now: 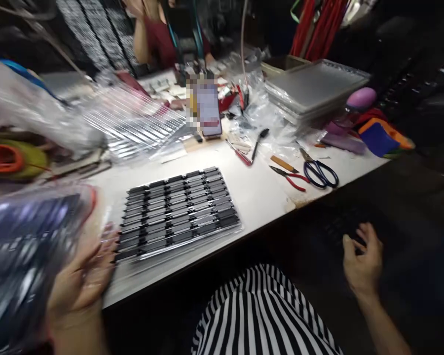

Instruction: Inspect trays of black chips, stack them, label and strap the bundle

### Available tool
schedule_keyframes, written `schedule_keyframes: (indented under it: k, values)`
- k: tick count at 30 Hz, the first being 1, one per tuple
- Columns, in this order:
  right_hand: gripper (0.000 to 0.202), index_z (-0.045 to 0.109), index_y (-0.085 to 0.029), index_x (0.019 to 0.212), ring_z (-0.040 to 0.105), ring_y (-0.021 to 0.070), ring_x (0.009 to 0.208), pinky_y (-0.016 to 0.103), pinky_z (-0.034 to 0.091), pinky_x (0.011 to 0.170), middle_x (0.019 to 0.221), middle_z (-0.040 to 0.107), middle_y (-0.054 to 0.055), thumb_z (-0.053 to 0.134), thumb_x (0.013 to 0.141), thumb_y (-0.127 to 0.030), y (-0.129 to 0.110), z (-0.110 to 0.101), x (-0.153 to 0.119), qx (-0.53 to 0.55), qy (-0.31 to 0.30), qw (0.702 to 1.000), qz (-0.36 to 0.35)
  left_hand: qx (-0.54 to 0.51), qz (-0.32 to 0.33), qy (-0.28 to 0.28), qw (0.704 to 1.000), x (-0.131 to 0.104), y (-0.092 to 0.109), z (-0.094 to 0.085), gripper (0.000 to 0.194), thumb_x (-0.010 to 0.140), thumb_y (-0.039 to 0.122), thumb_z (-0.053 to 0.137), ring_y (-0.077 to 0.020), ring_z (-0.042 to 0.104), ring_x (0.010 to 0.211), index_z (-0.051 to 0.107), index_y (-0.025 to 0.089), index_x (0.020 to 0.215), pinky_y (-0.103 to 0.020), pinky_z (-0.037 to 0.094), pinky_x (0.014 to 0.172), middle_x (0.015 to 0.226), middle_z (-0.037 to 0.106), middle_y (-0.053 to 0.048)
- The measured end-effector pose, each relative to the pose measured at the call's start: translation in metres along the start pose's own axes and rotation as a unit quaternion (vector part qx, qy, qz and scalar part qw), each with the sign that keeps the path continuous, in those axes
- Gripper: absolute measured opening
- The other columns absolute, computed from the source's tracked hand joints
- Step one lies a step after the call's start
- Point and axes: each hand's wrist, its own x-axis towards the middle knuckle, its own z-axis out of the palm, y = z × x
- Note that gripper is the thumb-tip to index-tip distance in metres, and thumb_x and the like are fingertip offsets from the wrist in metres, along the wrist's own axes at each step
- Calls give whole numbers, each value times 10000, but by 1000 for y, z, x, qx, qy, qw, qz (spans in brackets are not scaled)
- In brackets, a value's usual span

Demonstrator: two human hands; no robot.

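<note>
My left hand, somewhat blurred, is palm up at the table's front left, its fingers loosely extended. Their tips are by the left edge of a clear plastic tray, and I cannot tell whether they grip it. Rows of small black ribbed parts fill this tray. Against the hand and wrist lies a clear plastic bag of dark pieces, smeared by motion. Off the table to the right, my right hand has curled fingers and thumb close together. Whatever is between them is lost in the dark background.
Red-handled pliers, scissors and a cutter lie at the table's right. A phone stands behind the tray. Stacked trays occupy the back right; tape rolls sit left. A person is opposite.
</note>
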Motion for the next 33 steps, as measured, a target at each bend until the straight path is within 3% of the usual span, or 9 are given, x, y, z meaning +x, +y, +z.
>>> schedule_keyframes:
  k: [3, 6, 8, 10, 15, 22, 28, 30, 33]
  values:
    - [395, 527, -189, 1257, 542, 244, 1093, 434, 421, 945, 1198, 570, 118, 472, 884, -307, -81, 25, -9, 99, -103, 972, -186, 6, 21, -39, 999, -6, -2, 3, 461, 857, -17, 275, -126, 684, 808, 541, 87, 1219, -184, 562, 690, 958, 710, -84]
    - [354, 532, -220, 1240, 542, 220, 1084, 415, 385, 966, 1150, 608, 87, 463, 893, -230, -151, 57, -30, 147, -215, 904, -339, 2, 27, -85, 996, -10, -4, 2, 431, 860, -20, 297, -139, 690, 739, 532, 60, 1212, -197, 569, 654, 900, 711, -107]
    - [374, 503, -207, 1275, 538, 228, 1084, 416, 391, 928, 1161, 615, 95, 451, 906, -244, -182, 78, -44, 146, -257, 875, -384, -1, 25, -93, 995, -11, -5, 0, 412, 866, -20, 303, -131, 685, 678, 536, 55, 1198, -184, 566, 604, 870, 707, -111]
    - [379, 499, -190, 1282, 535, 244, 1079, 438, 379, 908, 1153, 625, 106, 439, 919, -281, -200, 94, -56, 131, -268, 873, -387, -6, 24, -95, 995, -11, -5, -4, 378, 872, -10, 321, -120, 676, 637, 551, 55, 1165, -172, 559, 569, 855, 701, -114]
    - [385, 507, -181, 1276, 528, 241, 1098, 459, 363, 936, 1157, 623, 113, 411, 936, -334, -210, 101, -68, 144, -279, 881, -355, -22, 28, -98, 995, -9, -3, -8, 298, 856, 2, 391, -151, 684, 725, 582, 52, 1080, -205, 571, 606, 868, 691, -129]
    - [420, 528, -162, 1262, 565, 226, 1059, 424, 426, 945, 1132, 624, 128, 406, 930, -387, -198, 66, -74, 183, -340, 880, -276, 42, 5, -81, 996, -33, -7, -17, 231, 836, 6, 446, -88, 579, 448, 611, 44, 995, -154, 469, 374, 631, 642, -44]
    - [406, 587, -173, 1172, 614, 216, 932, 391, 473, 882, 1032, 660, 98, 439, 902, -436, -175, 39, -73, 217, -403, 879, -135, 45, 10, -90, 995, -60, -13, -33, 333, 843, -9, 386, -151, 679, 645, 593, 43, 1098, -226, 575, 559, 792, 704, -110]
    - [486, 539, -154, 1242, 621, 188, 791, 361, 510, 767, 927, 663, 82, 463, 881, -470, -172, 40, -74, 236, -439, 865, -60, 5, 7, -117, 993, -58, -15, -37, 391, 866, 21, 339, -192, 695, 771, 544, 38, 1199, -279, 590, 648, 902, 706, -155]
    - [620, 420, -153, 1360, 593, 148, 672, 302, 515, 605, 854, 637, 45, 528, 843, -477, -180, 42, -78, 324, -516, 789, 77, -60, 23, -139, 988, -52, -19, -43, 472, 874, 43, 304, -247, 663, 954, 421, 15, 1330, -340, 575, 759, 1063, 666, -212]
